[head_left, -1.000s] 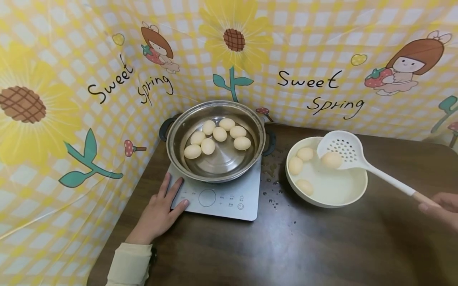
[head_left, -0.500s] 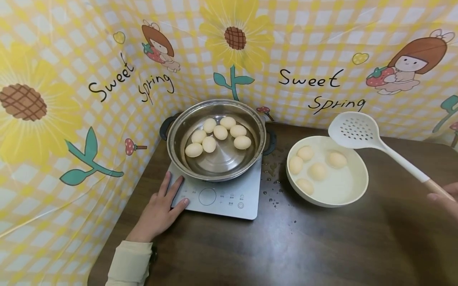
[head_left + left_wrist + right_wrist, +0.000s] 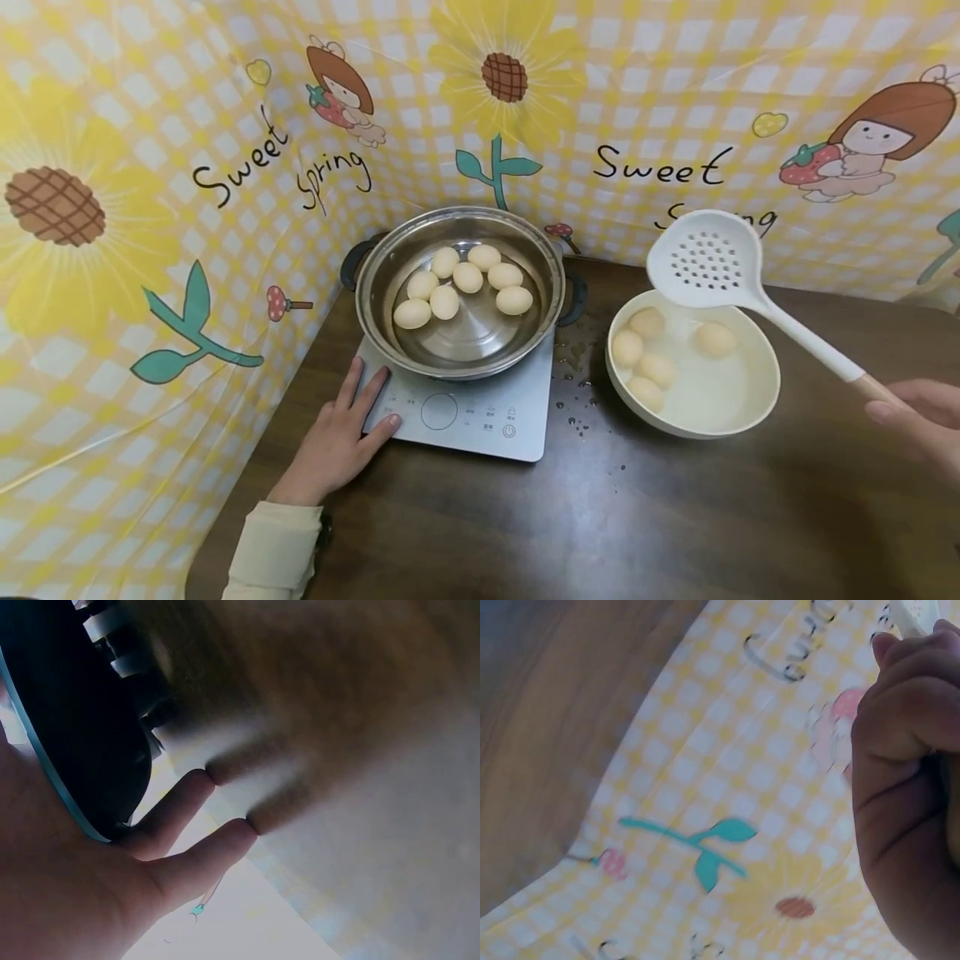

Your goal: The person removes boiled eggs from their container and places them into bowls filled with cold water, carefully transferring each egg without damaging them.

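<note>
My right hand (image 3: 918, 421) grips the handle of a white slotted skimmer (image 3: 707, 260), whose bare, perforated head is raised over the back rim of a cream bowl (image 3: 765, 392). Several eggs (image 3: 657, 369) lie in cloudy water in that bowl. At the left edge of a flat white induction cooker (image 3: 480, 417), my left hand (image 3: 337, 437) rests with spread fingers, touching its side and corner. A steel pot (image 3: 465, 354) with dark handles stands on the cooker. Several pale eggs (image 3: 513, 300) sit in shallow water inside it. In the right wrist view, curled fingers (image 3: 911, 712) wrap the handle.
Water drops (image 3: 576, 423) dot the brown wooden table (image 3: 600, 533) between cooker and bowl. A yellow checked cloth (image 3: 405, 100) with printed sunflowers hangs behind and along the left side, close to the pot.
An egg has left the skimmer and now lies in the bowl with the others. The skimmer rose off the bowl, swung right, then came back left, higher. The left hand stays put.
</note>
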Tool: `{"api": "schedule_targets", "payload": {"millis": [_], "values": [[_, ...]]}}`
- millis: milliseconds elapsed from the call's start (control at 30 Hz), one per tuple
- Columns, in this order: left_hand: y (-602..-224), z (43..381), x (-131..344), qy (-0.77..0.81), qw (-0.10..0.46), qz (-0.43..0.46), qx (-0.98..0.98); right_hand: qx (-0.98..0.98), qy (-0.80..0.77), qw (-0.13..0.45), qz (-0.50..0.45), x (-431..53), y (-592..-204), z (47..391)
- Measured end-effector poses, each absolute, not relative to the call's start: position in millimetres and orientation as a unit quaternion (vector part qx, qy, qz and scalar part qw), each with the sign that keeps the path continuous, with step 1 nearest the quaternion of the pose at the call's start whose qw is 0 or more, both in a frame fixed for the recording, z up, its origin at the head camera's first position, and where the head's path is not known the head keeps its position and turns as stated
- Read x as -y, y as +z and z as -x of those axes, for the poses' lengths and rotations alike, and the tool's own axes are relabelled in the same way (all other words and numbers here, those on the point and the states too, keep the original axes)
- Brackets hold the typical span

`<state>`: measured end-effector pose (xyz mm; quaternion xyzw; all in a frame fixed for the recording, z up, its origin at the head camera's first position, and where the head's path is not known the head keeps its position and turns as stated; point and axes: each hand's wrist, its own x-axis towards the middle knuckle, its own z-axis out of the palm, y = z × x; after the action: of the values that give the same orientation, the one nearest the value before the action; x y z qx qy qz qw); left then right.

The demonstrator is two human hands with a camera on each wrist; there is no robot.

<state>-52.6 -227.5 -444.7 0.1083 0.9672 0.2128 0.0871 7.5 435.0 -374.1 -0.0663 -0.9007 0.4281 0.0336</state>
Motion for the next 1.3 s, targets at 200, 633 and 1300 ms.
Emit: {"api": "schedule_targets", "payload": {"millis": [200,633,1300], "values": [[-441,52,227,0.209,0.084,-0.111,-0.968,0.926,0.375,0.035,0.010,-386,-339,5],[-444,49,226,0.206,0.076,-0.114,-0.969,0.950,0.209,0.154,-0.175,-298,-322,55],[-445,49,230,0.206,0.064,-0.107,-0.971,0.951,0.138,0.135,-0.240,-272,-313,83]]}}
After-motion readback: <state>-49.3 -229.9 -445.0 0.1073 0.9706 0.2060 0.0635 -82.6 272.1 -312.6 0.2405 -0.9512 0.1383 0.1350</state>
